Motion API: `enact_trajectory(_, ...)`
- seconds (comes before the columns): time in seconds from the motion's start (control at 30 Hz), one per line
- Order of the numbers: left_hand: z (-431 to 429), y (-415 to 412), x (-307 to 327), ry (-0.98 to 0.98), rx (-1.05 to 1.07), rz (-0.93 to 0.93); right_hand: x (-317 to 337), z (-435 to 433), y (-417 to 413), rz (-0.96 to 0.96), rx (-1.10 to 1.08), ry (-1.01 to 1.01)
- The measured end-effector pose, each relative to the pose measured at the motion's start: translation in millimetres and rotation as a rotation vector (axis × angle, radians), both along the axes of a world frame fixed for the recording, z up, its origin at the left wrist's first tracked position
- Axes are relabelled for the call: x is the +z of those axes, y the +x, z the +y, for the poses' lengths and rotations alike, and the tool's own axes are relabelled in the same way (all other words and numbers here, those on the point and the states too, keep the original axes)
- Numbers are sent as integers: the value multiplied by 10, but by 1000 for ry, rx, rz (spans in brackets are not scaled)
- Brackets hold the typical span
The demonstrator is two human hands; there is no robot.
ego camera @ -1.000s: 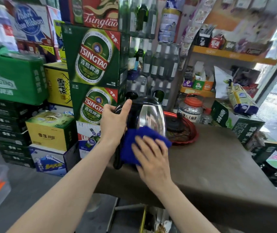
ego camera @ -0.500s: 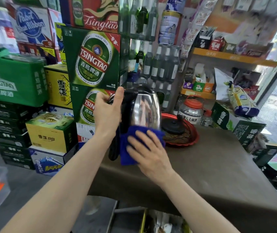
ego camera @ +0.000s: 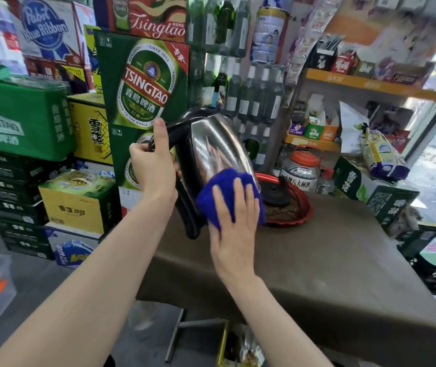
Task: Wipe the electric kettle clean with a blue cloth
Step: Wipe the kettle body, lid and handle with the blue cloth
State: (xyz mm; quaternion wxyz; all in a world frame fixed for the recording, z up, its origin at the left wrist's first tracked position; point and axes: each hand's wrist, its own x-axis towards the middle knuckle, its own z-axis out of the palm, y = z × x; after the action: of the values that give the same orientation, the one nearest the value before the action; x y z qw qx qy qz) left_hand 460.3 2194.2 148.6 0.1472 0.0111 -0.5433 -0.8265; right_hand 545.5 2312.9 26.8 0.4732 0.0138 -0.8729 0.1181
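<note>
The steel electric kettle (ego camera: 211, 147) with a black handle is held up off the table, tilted with its top leaning left. My left hand (ego camera: 153, 165) grips the black handle, thumb pointing up. My right hand (ego camera: 234, 223) lies flat with fingers spread, pressing the bunched blue cloth (ego camera: 222, 189) against the lower part of the shiny kettle body. The kettle's base is hidden behind the cloth and hand.
A brown-covered table (ego camera: 330, 260) carries a red tray (ego camera: 301, 215) holding the black kettle base (ego camera: 275, 192). A jar with a red lid (ego camera: 300, 170) and a green carton (ego camera: 370, 189) stand at the back. Stacked beer cartons (ego camera: 142, 102) fill the left; shelves (ego camera: 365, 84) are behind.
The kettle has risen and tipped further to the left. My right hand with the cloth has slid to the right across the lower body.
</note>
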Motion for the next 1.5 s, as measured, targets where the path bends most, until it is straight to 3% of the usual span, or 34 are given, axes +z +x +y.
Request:
enact_trajectory(0.07, 14, 8, -75, -1, -14, -14, -194, -16, -7, -7, -65, 226)
enact_trajectory(0.1, 21, 12, -113, 24, -41, -11, -185, 30, -13, 8, -91, 236)
enact_trajectory(0.2, 13, 18, -141, 136, -97, -11, 80, 111, 26, 117, -69, -8)
enact_trajectory(0.27, -6, 17, -104, 176, -131, 7, 207, 182, 4, 212, 28, -414)
enact_trajectory(0.37, -76, 5, -60, 158, -195, 72, 444, 586, -136, 238, 94, -1194)
enact_trajectory(0.43, -129, -5, -50, 150, -243, 80, 545, 881, -191, 103, 300, -1679)
enact_trajectory(0.47, -144, -20, -58, 149, -251, 72, 569, 936, -173, 11, 349, -1756)
enact_trajectory(0.53, -141, -56, -80, 138, -227, 60, 622, 860, -78, -45, 327, -1573)
enact_trajectory(0.67, -74, -73, -88, 116, -180, 64, 416, 492, 95, 76, 205, -731)
enact_trajectory(0.77, -45, -77, -85, 99, -196, 87, 154, 278, 116, 95, 149, -389)
enact_trajectory(0.83, -52, -76, -102, 84, -222, 114, 160, 325, 110, 98, 178, -490)
enact_trajectory(0.97, -115, -92, -144, 43, -313, 214, 494, 702, -51, -19, 229, -1320)
enact_trajectory(1.03, -128, -113, -174, 28, -368, 277, 613, 846, -94, -130, 304, -1502)
enact_trajectory(1.2, -38, -132, -218, -100, -358, 435, 813, 834, -56, -18, 463, -1519)
enact_trajectory(1.33, 77, -151, -312, -184, -335, 451, 658, 779, -25, 92, 391, -1446)
enact_trajectory(1.5, 207, -268, -547, -500, -248, 472, 297, 797, 16, 69, 305, -1530)
